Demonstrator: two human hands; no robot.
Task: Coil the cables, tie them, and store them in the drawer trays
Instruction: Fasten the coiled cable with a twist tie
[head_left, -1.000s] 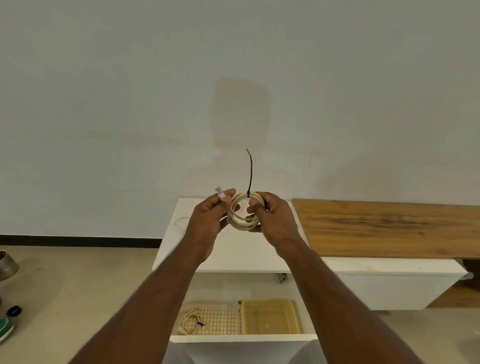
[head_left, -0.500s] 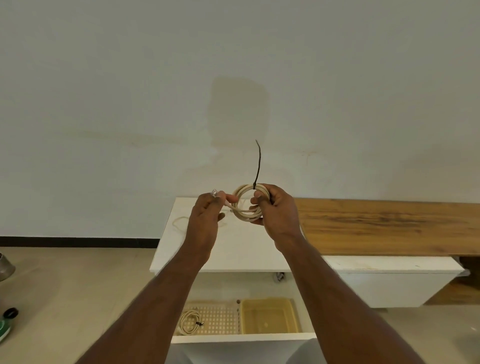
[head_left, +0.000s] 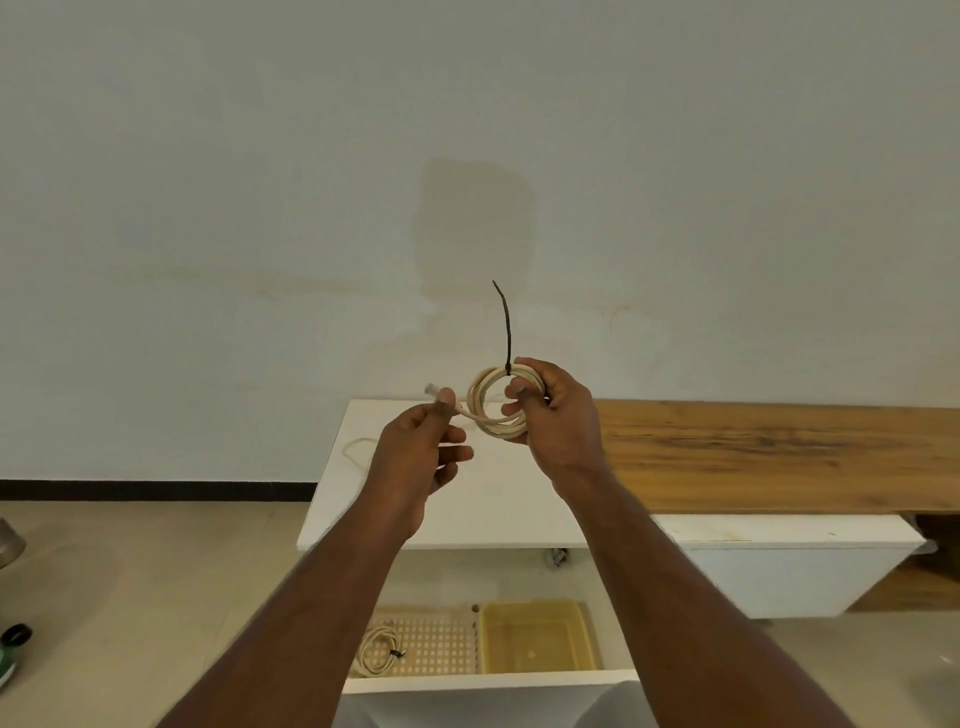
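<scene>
I hold a cream cable coil (head_left: 485, 402) up in front of the wall, above the white cabinet top (head_left: 498, 493). My right hand (head_left: 553, 415) grips the coil's right side. A black cable tie (head_left: 505, 332) wraps the coil's top, its tail sticking straight up. My left hand (head_left: 421, 452) pinches the cable's loose end with its clear plug (head_left: 432, 389), pulled out to the left. Below, the open drawer (head_left: 488, 680) holds a perforated tray (head_left: 441, 647) with a tied cable coil (head_left: 378, 652) and a yellow tray (head_left: 537, 642) with nothing in it.
Another loose cream cable (head_left: 356, 449) lies on the cabinet top at the left. A wooden bench top (head_left: 779, 452) runs to the right. On the floor at far left are a metal pot (head_left: 8, 540) and a green bottle with a black cap (head_left: 13, 647).
Both hands have lifted the coil slightly higher. My left hand has drawn the plug end out of the coil to the left, and my right hand now holds the coil alone.
</scene>
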